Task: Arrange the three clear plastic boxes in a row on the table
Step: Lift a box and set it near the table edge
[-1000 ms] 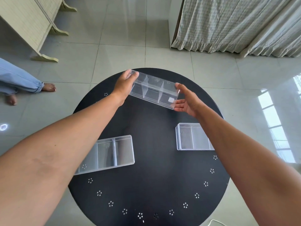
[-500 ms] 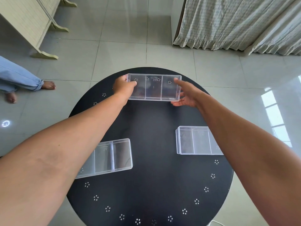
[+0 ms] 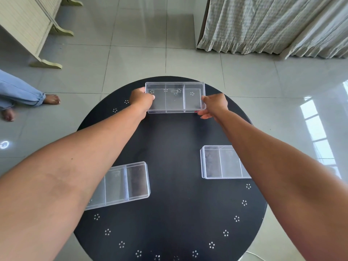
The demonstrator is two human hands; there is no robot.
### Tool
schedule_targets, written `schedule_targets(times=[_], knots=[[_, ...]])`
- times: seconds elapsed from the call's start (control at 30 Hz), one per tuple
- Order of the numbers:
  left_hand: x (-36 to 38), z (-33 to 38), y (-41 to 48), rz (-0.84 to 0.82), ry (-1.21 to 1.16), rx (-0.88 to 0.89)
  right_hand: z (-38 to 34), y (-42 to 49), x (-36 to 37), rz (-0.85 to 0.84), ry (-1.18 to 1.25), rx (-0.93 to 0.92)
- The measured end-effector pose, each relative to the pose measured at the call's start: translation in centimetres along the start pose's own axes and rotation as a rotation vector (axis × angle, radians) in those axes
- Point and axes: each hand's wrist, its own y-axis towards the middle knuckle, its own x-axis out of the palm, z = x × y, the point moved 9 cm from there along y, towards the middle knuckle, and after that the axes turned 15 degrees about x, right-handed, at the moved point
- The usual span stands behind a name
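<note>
At the bench's far edge, both hands gripped one clear box.
The left hand and right hand had their fingers closed on the ends of the far box, square to that edge. The left box lay askew and the right box sat apart; no row existed yet, though the bench centre lay open.

Left arm hides near-left box end, right arm hides near-right box end
</note>
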Motion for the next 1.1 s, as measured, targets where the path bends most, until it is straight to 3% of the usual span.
schedule_targets(times=[0.43,0.8,1.1], knots=[[-0.4,-0.5,-1.0,-0.038,-0.051,-0.045,0.7,-0.6,0.5,0.026,0.041,-0.012],[-3.6,-0.1,-5.9,0.020,-0.081,-0.016,1.4,-5.9,-0.5,0.238,-0.071,-0.161],[-8.5,-1.8,-12.7,0.006,-0.023,0.093,5.9,-14.5,3.1,0.172,-0.074,-0.266]])
